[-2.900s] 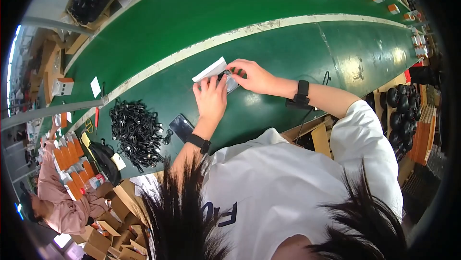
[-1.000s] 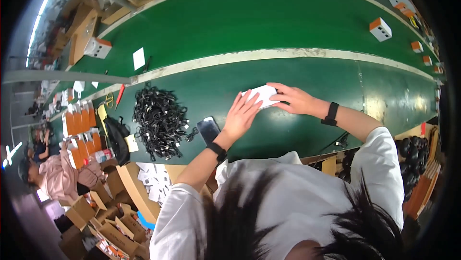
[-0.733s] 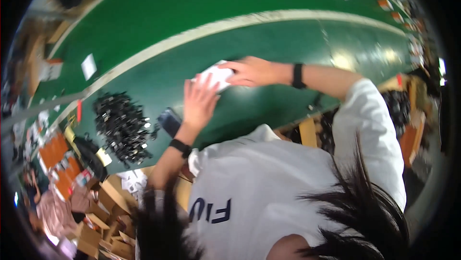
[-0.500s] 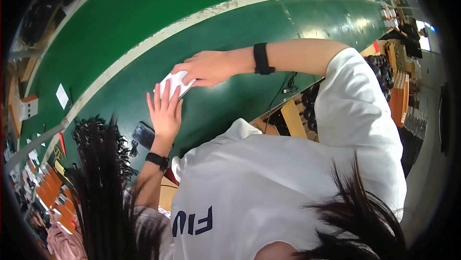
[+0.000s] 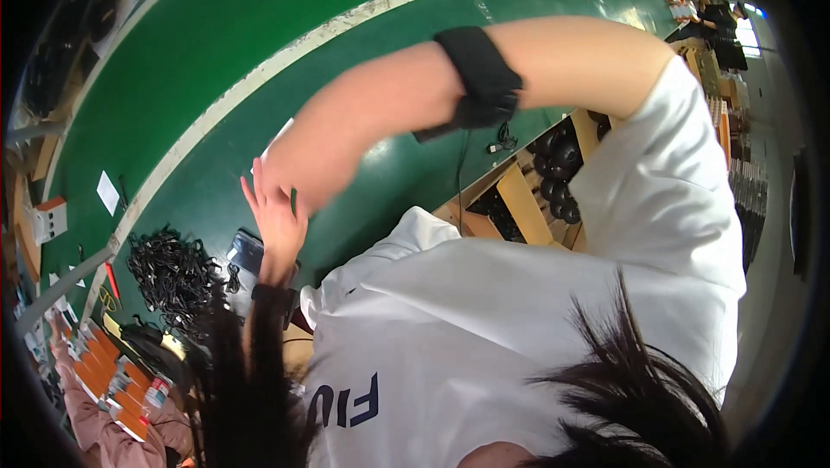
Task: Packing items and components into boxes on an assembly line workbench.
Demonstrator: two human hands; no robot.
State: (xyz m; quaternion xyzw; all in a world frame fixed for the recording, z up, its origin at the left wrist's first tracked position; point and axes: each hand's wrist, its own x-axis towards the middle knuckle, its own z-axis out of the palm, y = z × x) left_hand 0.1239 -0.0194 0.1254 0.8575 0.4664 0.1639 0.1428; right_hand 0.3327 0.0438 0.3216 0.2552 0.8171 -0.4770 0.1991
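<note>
A flat white box stands mostly hidden behind my right hand, with only its edge showing. My right hand is blurred by motion and passes over the box and over part of my left hand; its fingers cannot be made out. My left hand is beside the box with a couple of fingers stretched out, and the rest of it is covered by the right. Whether it touches the box is hidden. Close to my left wrist lies a dark smartphone on the green table.
A heap of black cables lies left of the phone. Another cable hangs by the table's near edge, above open cartons with black round parts. A white strip crosses the table. Someone in a pink sleeve is at lower left.
My right hand has swung left and nearer, now covering most of the white box and part of my left hand. The pink-sleeved person's arm has reached further into view.
</note>
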